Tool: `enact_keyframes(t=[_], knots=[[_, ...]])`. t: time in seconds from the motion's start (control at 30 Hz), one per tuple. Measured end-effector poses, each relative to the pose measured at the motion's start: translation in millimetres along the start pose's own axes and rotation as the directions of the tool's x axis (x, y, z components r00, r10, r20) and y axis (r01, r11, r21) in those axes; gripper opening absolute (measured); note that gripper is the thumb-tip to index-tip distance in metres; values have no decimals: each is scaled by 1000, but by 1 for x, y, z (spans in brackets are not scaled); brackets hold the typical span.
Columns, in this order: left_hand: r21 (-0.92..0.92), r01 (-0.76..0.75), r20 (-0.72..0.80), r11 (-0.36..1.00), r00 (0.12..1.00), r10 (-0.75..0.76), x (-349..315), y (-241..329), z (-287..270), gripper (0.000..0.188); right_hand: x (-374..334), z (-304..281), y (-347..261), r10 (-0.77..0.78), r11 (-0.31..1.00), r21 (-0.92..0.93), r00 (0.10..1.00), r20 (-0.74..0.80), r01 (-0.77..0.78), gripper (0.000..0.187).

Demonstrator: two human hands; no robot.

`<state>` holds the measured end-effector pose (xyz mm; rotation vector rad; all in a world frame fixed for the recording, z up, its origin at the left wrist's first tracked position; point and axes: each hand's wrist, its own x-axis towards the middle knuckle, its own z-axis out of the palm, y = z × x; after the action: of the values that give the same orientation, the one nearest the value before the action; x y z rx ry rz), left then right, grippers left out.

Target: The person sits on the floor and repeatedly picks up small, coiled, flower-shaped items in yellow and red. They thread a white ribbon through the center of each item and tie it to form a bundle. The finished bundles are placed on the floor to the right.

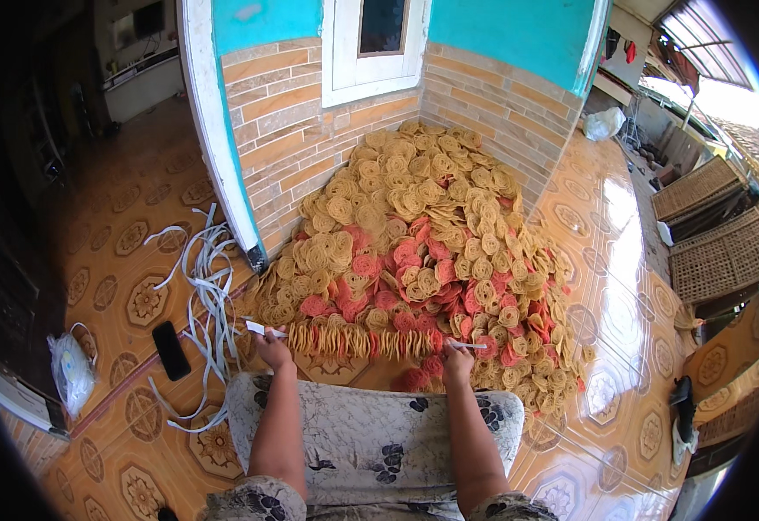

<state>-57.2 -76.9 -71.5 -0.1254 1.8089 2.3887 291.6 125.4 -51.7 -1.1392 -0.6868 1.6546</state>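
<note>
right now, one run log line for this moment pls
left hand: pinches strip end | right hand: pinches other strip end | between: row of upright crackers | behind: cracker pile | left: loose strips, phone

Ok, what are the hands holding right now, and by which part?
Each pinches one end of a pale flat strap: left hand at its left end, right hand at its right end, with a row of round yellow crackers between.

Both bare forearms stretch forward, left hand (272,349) and right hand (457,354) each with fingers pinched closed.
</note>
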Motion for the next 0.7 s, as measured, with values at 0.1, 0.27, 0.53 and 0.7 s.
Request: enact_keyframes(t=[0.1,0.27,0.53,0.7], knots=[[391,98,-126,915,991,-52,0,0,-8,32,4,-1,2,7,995,-98,999,-38,-10,5],[91,196,-199,976,964,-175,0,-2,-6,26,15,-2,10,-54,985,-168,997,-56,44,13],[-18,299,-85,954,950,-299,1,-7,-1,21,18,-8,6,-98,959,-280,981,-165,49,10],[193,201,-146,960,974,-174,-6,10,2,29,17,-7,10,25,998,-60,989,-146,-34,11]])
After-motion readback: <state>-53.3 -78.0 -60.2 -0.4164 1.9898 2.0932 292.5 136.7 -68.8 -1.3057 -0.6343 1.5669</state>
